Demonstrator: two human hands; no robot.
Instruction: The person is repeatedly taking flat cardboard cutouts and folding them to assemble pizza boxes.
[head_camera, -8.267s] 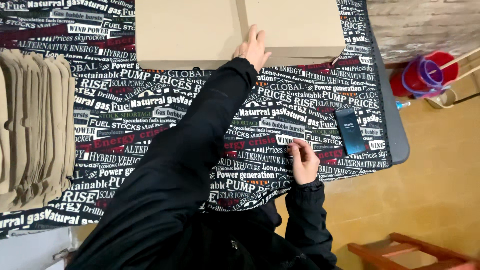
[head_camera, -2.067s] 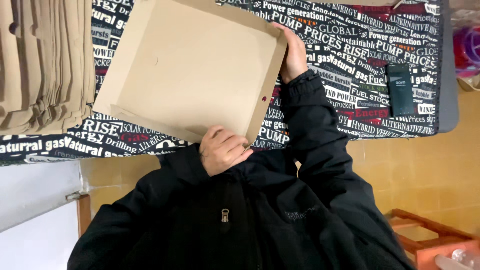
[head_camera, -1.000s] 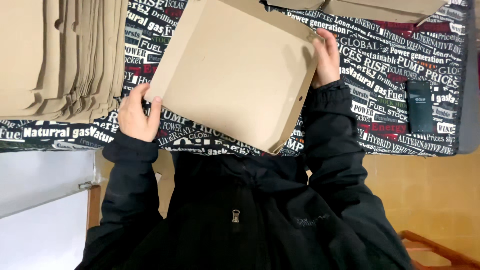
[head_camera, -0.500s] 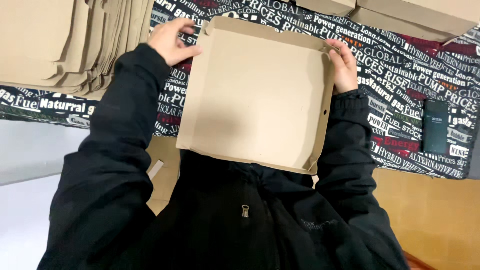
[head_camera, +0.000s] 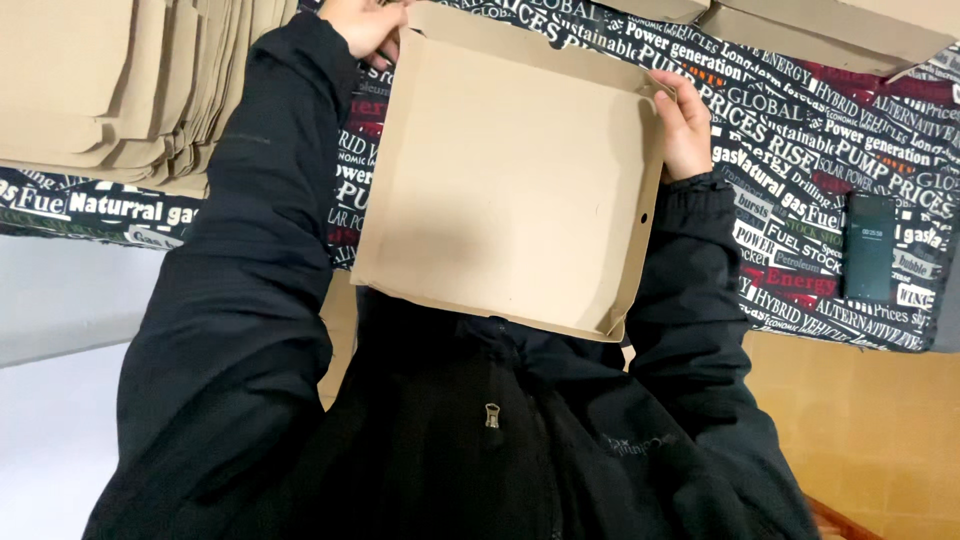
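Since half a second ago, both hands have tipped the cardboard box (head_camera: 510, 180) nearer upright, its open side facing the camera, above the table edge. Stacked flat blanks (head_camera: 130, 80) lie far left. Left hand (head_camera: 362, 25) pinches the top-left corner; right hand (head_camera: 685, 125) grips the right wall. A dark phone (head_camera: 868, 247) rests on the printed cloth (head_camera: 800, 150).

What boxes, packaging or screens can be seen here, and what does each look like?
Open flat brown cardboard box: centre, held by left hand and right hand.
Stack of flat tan cardboard blanks: upper left.
Closed brown cardboard boxes: top right.
Dark rectangular phone: right, on the print-covered tablecloth.
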